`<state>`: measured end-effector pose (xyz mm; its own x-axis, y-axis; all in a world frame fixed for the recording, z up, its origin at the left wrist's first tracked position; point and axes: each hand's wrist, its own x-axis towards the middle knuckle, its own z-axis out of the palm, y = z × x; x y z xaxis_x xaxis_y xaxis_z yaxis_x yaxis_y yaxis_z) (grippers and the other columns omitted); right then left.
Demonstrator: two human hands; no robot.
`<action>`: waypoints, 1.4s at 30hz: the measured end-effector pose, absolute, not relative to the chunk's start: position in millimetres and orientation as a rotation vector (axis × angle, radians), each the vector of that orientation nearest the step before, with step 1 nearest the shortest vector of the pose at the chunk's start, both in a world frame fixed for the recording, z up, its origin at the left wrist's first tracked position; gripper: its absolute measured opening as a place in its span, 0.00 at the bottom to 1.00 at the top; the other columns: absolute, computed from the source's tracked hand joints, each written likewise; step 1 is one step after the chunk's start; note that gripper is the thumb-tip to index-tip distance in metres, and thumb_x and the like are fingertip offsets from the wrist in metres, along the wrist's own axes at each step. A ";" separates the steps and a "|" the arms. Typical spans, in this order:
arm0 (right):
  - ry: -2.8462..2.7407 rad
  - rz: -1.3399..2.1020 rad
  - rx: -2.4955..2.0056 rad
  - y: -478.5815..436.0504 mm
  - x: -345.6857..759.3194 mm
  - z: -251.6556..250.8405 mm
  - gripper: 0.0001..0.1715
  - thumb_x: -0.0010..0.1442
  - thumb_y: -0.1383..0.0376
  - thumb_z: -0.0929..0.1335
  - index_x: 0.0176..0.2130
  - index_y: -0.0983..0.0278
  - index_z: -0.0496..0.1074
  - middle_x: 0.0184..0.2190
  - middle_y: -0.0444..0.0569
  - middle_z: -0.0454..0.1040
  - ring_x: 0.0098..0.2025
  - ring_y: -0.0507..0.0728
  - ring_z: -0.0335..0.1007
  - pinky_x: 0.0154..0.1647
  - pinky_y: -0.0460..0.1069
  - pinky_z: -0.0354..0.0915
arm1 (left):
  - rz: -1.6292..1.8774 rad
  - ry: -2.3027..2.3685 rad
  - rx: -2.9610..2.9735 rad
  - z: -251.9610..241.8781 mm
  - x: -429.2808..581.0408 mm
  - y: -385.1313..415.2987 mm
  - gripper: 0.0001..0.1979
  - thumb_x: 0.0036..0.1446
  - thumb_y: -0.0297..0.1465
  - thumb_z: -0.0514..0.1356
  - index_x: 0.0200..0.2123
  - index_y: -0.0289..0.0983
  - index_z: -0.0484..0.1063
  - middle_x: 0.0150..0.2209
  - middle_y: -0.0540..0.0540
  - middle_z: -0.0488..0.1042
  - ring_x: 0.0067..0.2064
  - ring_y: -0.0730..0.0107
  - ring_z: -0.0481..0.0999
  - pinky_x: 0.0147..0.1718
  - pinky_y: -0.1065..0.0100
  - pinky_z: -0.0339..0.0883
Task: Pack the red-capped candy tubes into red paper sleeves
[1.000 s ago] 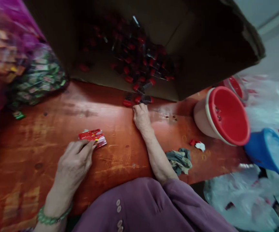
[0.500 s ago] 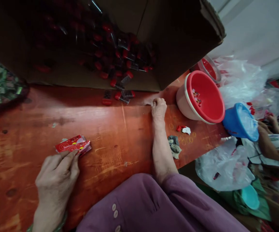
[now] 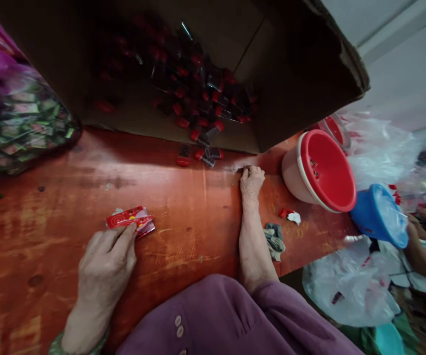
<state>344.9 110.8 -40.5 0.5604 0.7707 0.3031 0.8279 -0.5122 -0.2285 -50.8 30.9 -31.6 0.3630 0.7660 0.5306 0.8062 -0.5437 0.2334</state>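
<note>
My left hand (image 3: 107, 266) rests on the tabletop at the left, its thumb and fingers closed on the near edge of a small red printed packet (image 3: 126, 217). The packet looks glossy, with yellow and pink marks. Farther out, my right hand (image 3: 252, 181) lies with its fingers curled down at the table, beside a thin clear patch (image 3: 233, 168) that looks like plastic film. Whatever those fingers hold is hidden. To its left, several small clear containers with red caps (image 3: 208, 156) lie by the opening of a cardboard box (image 3: 235, 140).
More red-capped containers fill the box. A red basin (image 3: 333, 172) and a blue tub (image 3: 378, 217) stand at right, near a crumpled cloth (image 3: 275, 241) and rubber bands (image 3: 297, 232). A bag of green packets (image 3: 24, 128) sits left. Another person's arm (image 3: 425, 256) reaches in at far right.
The whole view has swung, so everything appears farther right and lower. Both hands keep nearly the same pose and place on the table, the left still on the red packet.
</note>
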 end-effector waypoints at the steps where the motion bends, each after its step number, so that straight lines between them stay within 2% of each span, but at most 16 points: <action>1: -1.315 -0.245 -2.445 111.5 342.3 -39.1 0.14 0.63 0.67 0.62 0.36 0.68 0.75 0.39 0.61 0.74 0.44 0.65 0.64 0.47 0.59 0.60 | -0.935 -1.466 -2.533 -32.2 -50.5 30.6 0.11 0.56 0.21 0.63 0.43 0.32 0.75 0.33 0.41 0.77 0.32 0.61 0.70 0.34 0.63 0.67; 5: -1.429 -0.253 -2.367 121.8 322.3 -31.5 0.15 0.65 0.64 0.61 0.37 0.65 0.75 0.39 0.59 0.74 0.45 0.64 0.64 0.50 0.59 0.60 | -1.008 -1.490 -2.494 -33.2 -49.8 28.6 0.10 0.54 0.19 0.64 0.39 0.33 0.75 0.33 0.42 0.77 0.32 0.63 0.71 0.34 0.64 0.67; 8: -1.694 -0.123 -2.186 138.0 297.9 -24.4 0.14 0.66 0.61 0.63 0.43 0.64 0.75 0.42 0.56 0.76 0.47 0.62 0.66 0.53 0.57 0.61 | -1.062 -1.500 -2.465 -32.5 -49.3 27.8 0.11 0.52 0.18 0.64 0.39 0.33 0.75 0.33 0.42 0.78 0.32 0.63 0.72 0.33 0.64 0.68; 11: -1.860 0.017 -2.103 156.3 275.0 -19.5 0.21 0.65 0.56 0.66 0.52 0.65 0.73 0.49 0.60 0.74 0.52 0.66 0.66 0.54 0.60 0.62 | -1.077 -1.478 -2.480 -32.4 -48.1 28.7 0.12 0.52 0.17 0.65 0.40 0.33 0.74 0.33 0.42 0.78 0.33 0.63 0.72 0.34 0.64 0.68; 14: -1.836 0.078 -2.183 166.1 258.5 -20.9 0.27 0.64 0.52 0.67 0.55 0.67 0.72 0.52 0.65 0.72 0.54 0.70 0.65 0.53 0.65 0.63 | -1.055 -1.459 -2.518 -33.1 -46.4 30.5 0.11 0.52 0.18 0.65 0.40 0.32 0.74 0.32 0.42 0.77 0.32 0.64 0.71 0.34 0.64 0.68; 19: -1.846 0.123 -2.103 143.4 230.9 -33.8 0.26 0.67 0.53 0.63 0.56 0.67 0.70 0.51 0.64 0.72 0.53 0.68 0.66 0.54 0.65 0.63 | -1.059 -1.452 -2.542 -33.9 -44.4 32.6 0.11 0.54 0.20 0.65 0.42 0.31 0.74 0.35 0.40 0.78 0.33 0.62 0.72 0.36 0.63 0.70; 23: -2.007 0.249 -1.809 105.4 210.6 -37.8 0.24 0.67 0.55 0.64 0.54 0.68 0.71 0.51 0.62 0.73 0.54 0.64 0.66 0.58 0.59 0.63 | -1.061 -1.489 -2.552 -34.2 -43.5 31.9 0.12 0.56 0.21 0.63 0.44 0.31 0.74 0.36 0.39 0.78 0.34 0.61 0.73 0.37 0.62 0.71; 26: -2.057 0.415 -1.671 86.6 205.7 -35.1 0.16 0.68 0.60 0.64 0.50 0.65 0.72 0.47 0.57 0.77 0.50 0.61 0.69 0.55 0.57 0.65 | -1.072 -1.580 -2.541 -35.0 -42.6 30.4 0.12 0.57 0.23 0.61 0.45 0.34 0.75 0.36 0.40 0.79 0.35 0.62 0.75 0.36 0.62 0.71; 30: -1.834 0.690 -1.653 80.4 207.2 -30.9 0.10 0.66 0.64 0.64 0.46 0.62 0.72 0.43 0.51 0.79 0.46 0.58 0.73 0.51 0.55 0.68 | -1.166 -1.691 -2.458 -34.6 -43.2 28.9 0.07 0.58 0.24 0.62 0.38 0.38 0.77 0.34 0.46 0.80 0.33 0.67 0.76 0.34 0.65 0.71; 33: -1.592 0.894 -1.578 80.1 207.3 -25.7 0.11 0.63 0.62 0.67 0.47 0.59 0.71 0.44 0.48 0.79 0.45 0.56 0.75 0.51 0.55 0.70 | -1.306 -1.734 -2.434 -29.6 -45.0 29.1 0.04 0.57 0.25 0.63 0.34 0.39 0.77 0.32 0.47 0.80 0.31 0.68 0.77 0.34 0.66 0.71; 37: -1.412 0.900 -1.542 75.8 212.1 -15.0 0.11 0.59 0.57 0.70 0.42 0.59 0.73 0.40 0.46 0.79 0.43 0.56 0.75 0.51 0.56 0.70 | -1.378 -1.792 -2.481 -21.2 -46.8 28.5 0.03 0.57 0.26 0.63 0.33 0.40 0.77 0.31 0.49 0.80 0.32 0.68 0.78 0.34 0.65 0.72; 42: -1.192 0.943 -1.570 55.5 243.0 -6.4 0.14 0.56 0.53 0.72 0.36 0.59 0.72 0.30 0.41 0.76 0.32 0.51 0.72 0.38 0.50 0.70 | -1.266 -1.669 -2.540 -17.3 -46.7 19.2 0.08 0.57 0.24 0.63 0.39 0.40 0.77 0.38 0.47 0.82 0.37 0.65 0.80 0.39 0.63 0.73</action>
